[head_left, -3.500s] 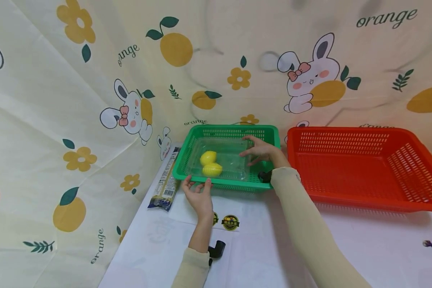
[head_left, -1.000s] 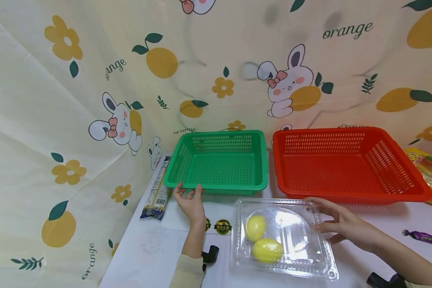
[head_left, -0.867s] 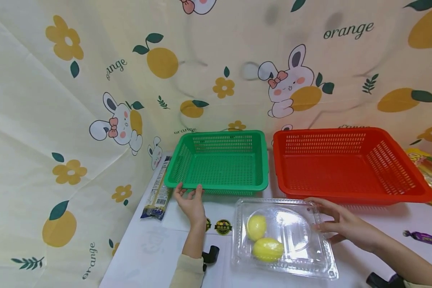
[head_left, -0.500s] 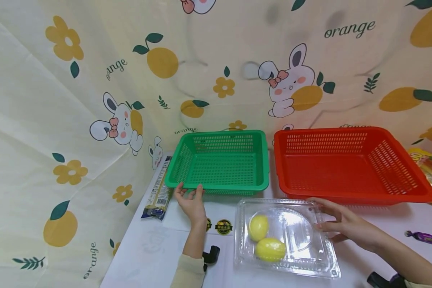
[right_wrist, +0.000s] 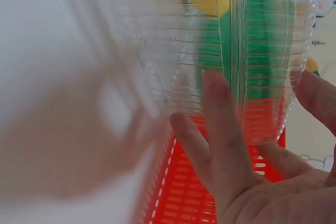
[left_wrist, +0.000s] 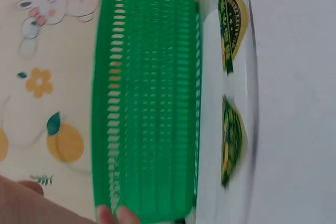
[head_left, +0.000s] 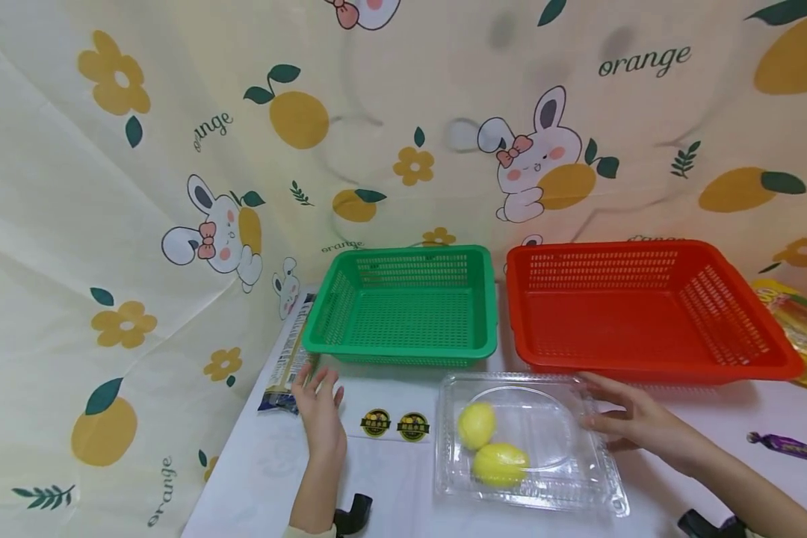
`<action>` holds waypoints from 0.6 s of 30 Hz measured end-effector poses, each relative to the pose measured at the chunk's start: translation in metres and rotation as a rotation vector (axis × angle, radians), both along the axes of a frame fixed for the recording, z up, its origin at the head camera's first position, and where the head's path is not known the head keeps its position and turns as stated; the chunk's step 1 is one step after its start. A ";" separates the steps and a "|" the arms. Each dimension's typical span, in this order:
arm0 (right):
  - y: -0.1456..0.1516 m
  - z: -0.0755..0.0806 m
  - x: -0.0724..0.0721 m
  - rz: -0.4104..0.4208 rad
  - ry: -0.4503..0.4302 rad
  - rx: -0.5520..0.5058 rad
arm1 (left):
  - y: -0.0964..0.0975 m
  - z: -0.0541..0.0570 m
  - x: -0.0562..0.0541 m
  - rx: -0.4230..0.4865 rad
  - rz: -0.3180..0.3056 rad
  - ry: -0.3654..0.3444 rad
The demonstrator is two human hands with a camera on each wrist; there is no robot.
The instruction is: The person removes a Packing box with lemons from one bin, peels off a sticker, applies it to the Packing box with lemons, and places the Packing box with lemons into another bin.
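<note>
My right hand [head_left: 635,418] pinches the edge of a clear, ridged, rectangular plastic box [head_left: 548,441] stretching left from my grip, two glossy, oval yellow lemons [head_left: 501,465] inside. My left hand [head_left: 321,418], fingers loosely spread, holds nothing.

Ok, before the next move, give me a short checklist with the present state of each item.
1. Right hand gripping the clear container: ok.
2. Both yellow fruits inside it: ok.
3. Left hand off the green basket: ok.
4. Both hands on the clear container: not ok, only one is.
5. Left hand apart from the packet: cannot tell, they overlap in the head view.
</note>
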State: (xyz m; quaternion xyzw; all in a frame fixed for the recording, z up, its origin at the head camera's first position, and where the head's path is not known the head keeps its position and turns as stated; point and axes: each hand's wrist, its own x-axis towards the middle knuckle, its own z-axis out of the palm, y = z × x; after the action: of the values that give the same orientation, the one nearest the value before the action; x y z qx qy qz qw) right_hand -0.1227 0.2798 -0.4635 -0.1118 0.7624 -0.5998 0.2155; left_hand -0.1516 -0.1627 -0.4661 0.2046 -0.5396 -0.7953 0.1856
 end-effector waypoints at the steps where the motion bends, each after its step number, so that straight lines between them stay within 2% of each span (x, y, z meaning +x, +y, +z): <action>1: 0.000 0.000 0.001 -0.005 0.009 0.005 | -0.006 0.001 0.007 0.028 -0.004 -0.020; 4: -0.001 0.000 0.004 -0.035 0.042 0.041 | -0.023 0.003 0.027 0.154 -0.009 -0.073; 7: -0.001 0.002 0.007 -0.047 0.093 0.088 | -0.038 0.000 0.044 0.227 0.016 -0.129; 9: 0.000 0.004 0.010 -0.058 0.113 0.119 | -0.046 -0.004 0.052 0.212 0.036 -0.159; 12: 0.001 0.006 0.012 -0.075 0.123 0.158 | -0.054 -0.010 0.058 0.164 0.037 -0.184; 17: 0.006 0.003 0.016 -0.087 0.163 0.192 | -0.056 -0.017 0.056 0.083 -0.002 -0.243; 18: 0.007 0.002 0.016 -0.085 0.171 0.194 | -0.057 -0.021 0.055 0.060 -0.005 -0.250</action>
State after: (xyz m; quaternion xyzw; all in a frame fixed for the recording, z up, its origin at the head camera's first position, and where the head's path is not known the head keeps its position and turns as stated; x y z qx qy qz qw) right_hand -0.1070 0.2869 -0.4612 -0.1089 0.8366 -0.5199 0.1341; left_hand -0.0966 -0.2200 -0.4866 0.3063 -0.5352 -0.7797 0.1085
